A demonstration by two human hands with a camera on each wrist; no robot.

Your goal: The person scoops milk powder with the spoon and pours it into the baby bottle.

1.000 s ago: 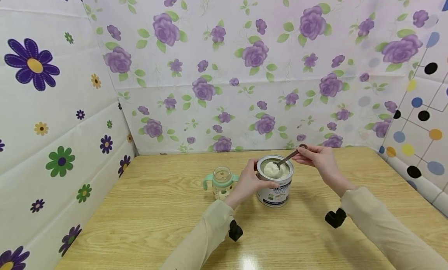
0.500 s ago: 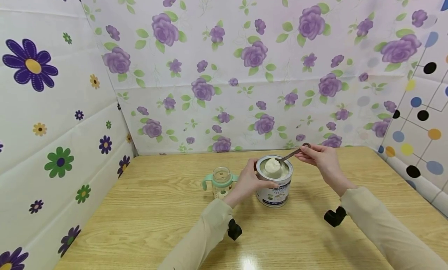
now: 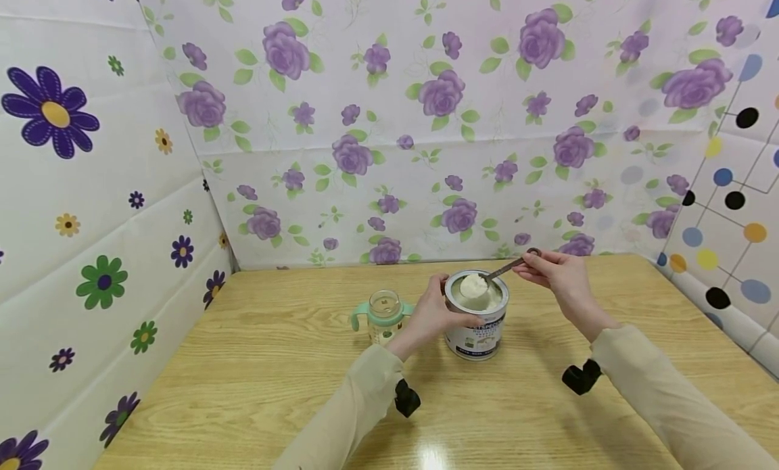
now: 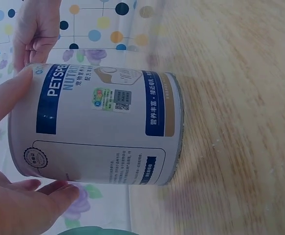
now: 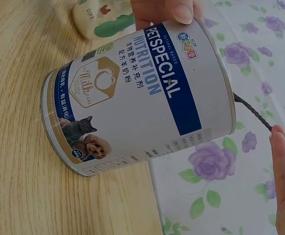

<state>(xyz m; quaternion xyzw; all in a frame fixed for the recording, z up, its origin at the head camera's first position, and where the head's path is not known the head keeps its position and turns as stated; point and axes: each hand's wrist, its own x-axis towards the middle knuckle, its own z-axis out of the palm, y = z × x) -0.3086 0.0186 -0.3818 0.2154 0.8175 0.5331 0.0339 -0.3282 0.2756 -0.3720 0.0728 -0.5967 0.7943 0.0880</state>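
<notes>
An open white milk powder can (image 3: pixel 475 338) stands upright on the wooden table, its label reading PETSPECIAL NUTRITION in the right wrist view. My left hand (image 3: pixel 433 318) grips it round the upper side, thumb across the front near the rim. A dark, long-handled spoon (image 3: pixel 506 268) is pinched by its handle end in my right hand (image 3: pixel 556 278). Its bowl carries a heap of pale powder (image 3: pixel 473 285) at the can's mouth, over more powder inside. In the left wrist view the can (image 4: pixel 98 125) fills the middle, with the left fingers (image 4: pixel 59 196) curled round it.
A clear baby bottle (image 3: pixel 385 308) with a mint green collar and two handles stands left of the can, partly behind the left wrist. The table (image 3: pixel 274 362) meets a flowered cloth (image 3: pixel 402 186) at the back and patterned cloths at both sides.
My right hand has drawn the spoon up slightly, and its powder-filled bowl, earlier dipped in the powder, now shows heaped near the rim. The left hand keeps its hold on the can.
</notes>
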